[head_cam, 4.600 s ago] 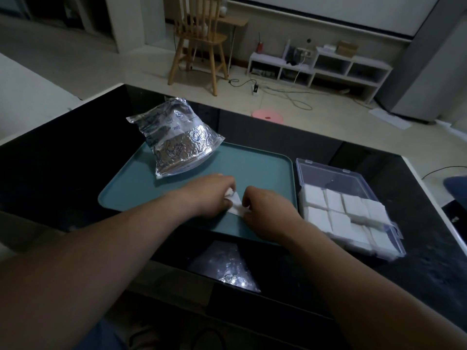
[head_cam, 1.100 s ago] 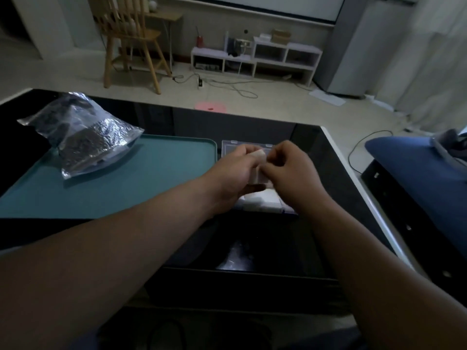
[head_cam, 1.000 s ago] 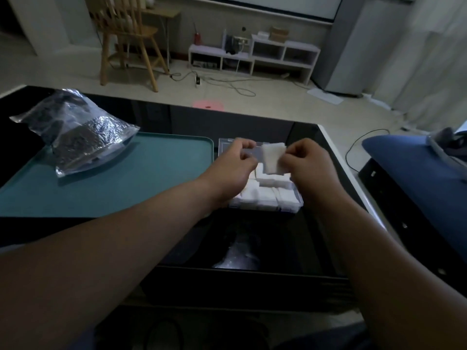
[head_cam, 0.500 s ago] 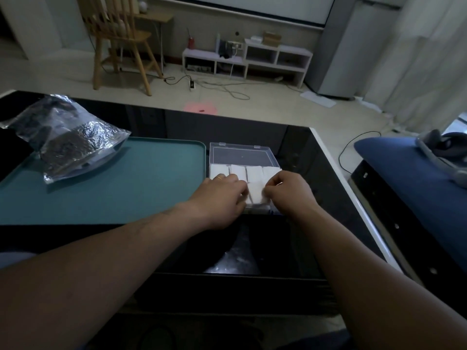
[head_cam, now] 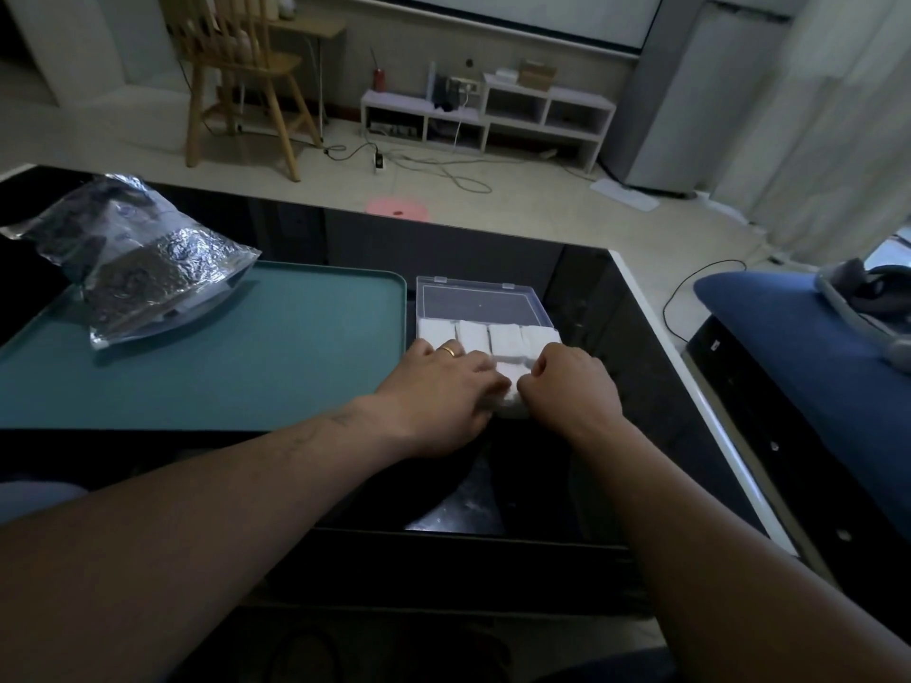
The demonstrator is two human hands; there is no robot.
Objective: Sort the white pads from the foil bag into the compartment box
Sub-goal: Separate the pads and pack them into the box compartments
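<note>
A clear compartment box (head_cam: pixel 537 308) lies right of the teal tray, its lid folded back. White pads (head_cam: pixel 503 337) fill the far row. Both my hands lie over the near row. My left hand (head_cam: pixel 438 386), with a ring on it, lies flat, and its fingers press on a white pad (head_cam: pixel 510 386) in a near compartment. My right hand (head_cam: pixel 567 386) has curled fingers at that pad's right edge; its fingertips are hidden. The crumpled foil bag (head_cam: pixel 133 258) lies on the tray's far left corner, away from both hands.
The teal tray (head_cam: pixel 246 367) sits on a black table whose white right edge (head_cam: pixel 690 367) runs close to the box. A blue cushioned seat (head_cam: pixel 798 347) stands to the right. A wooden chair and white shelves stand on the floor beyond.
Both hands carried a white pad from the tray to the box, held it up above the box, then lowered it into a near compartment, where they now sit on it.
</note>
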